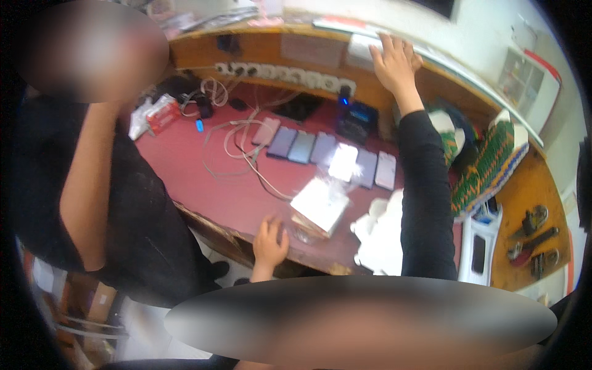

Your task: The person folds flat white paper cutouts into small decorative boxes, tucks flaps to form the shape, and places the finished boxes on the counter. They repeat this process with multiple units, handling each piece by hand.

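My right hand [396, 65] is stretched up to the raised ledge [450, 60] at the back of the desk. Its fingers are apart, and the thumb is beside a white sheet or packet [365, 49]; I see nothing in its grasp. Lower down, my left hand [270, 242] is at the desk's front edge with its fingers loosely extended, holding nothing visible. Just right of it lies a small stack of white boxes [320, 206] with clear plastic around it. Beyond the stack, several phones [301, 148] form a row on the red desktop [191, 179].
A person in black [117, 203] is close on my left. White card pieces [379, 234] lie beneath my right arm. Cables [229, 139] trail below a row of sockets [283, 75]. A dark device with a blue light [357, 120] and a green patterned bag [487, 166] stand farther right.
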Motion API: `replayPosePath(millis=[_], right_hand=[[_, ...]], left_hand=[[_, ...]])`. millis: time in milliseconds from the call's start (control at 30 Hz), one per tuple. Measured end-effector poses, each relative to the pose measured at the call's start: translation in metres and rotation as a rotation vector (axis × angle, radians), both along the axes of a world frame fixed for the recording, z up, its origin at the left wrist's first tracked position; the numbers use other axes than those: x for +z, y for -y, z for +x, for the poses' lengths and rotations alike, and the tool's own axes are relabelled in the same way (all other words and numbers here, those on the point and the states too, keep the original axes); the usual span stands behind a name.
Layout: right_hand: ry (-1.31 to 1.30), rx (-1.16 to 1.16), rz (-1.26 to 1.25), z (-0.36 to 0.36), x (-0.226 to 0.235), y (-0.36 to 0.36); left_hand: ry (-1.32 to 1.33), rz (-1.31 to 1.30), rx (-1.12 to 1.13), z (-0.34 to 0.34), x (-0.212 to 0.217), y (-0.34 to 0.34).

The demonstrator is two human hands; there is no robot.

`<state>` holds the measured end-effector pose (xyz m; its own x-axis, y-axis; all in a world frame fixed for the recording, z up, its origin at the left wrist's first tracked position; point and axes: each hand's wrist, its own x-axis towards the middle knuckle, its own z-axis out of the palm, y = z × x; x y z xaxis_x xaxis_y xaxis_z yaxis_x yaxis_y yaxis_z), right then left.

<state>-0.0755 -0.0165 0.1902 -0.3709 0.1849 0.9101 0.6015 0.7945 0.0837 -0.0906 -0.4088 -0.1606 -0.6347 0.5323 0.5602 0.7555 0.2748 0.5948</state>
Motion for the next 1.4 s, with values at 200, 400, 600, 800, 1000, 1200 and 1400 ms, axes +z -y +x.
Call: replayPosePath(millis=[200,400,600,800,1000,1200,1400], right_hand=[[0.279,0.44,-0.095,0.155,-0.063,0.059],[0.782,0.535,-0.888,0.312,-0.168,0.084],[0.533,0.389,-0.882,0.38,-0.253,0.061],[0.415,0.314,-0.819,0.39,-0.291,0.055],[0.42,0.308,-0.861,0.388,-0.289,0.051],[0.407,0.294,-0.823,0.389,-0.29,0.054],[0.412,0.275,-0.829,0.386,-0.29,0.053]], left_hand=[[0.0,0.054,-0.048,0.013,0.022,-0.02],[0.018,0.234,-0.149,0.03,0.018,-0.085],[-0.012,0.262,-0.098,0.04,0.007,-0.087],[-0.136,0.13,-0.142,0.049,0.027,-0.072],[-0.118,0.121,-0.079,0.065,0.032,-0.065],[-0.039,0.126,0.046,0.079,0.023,-0.062],[-0.034,0.074,0.131,0.088,0.037,-0.059]])
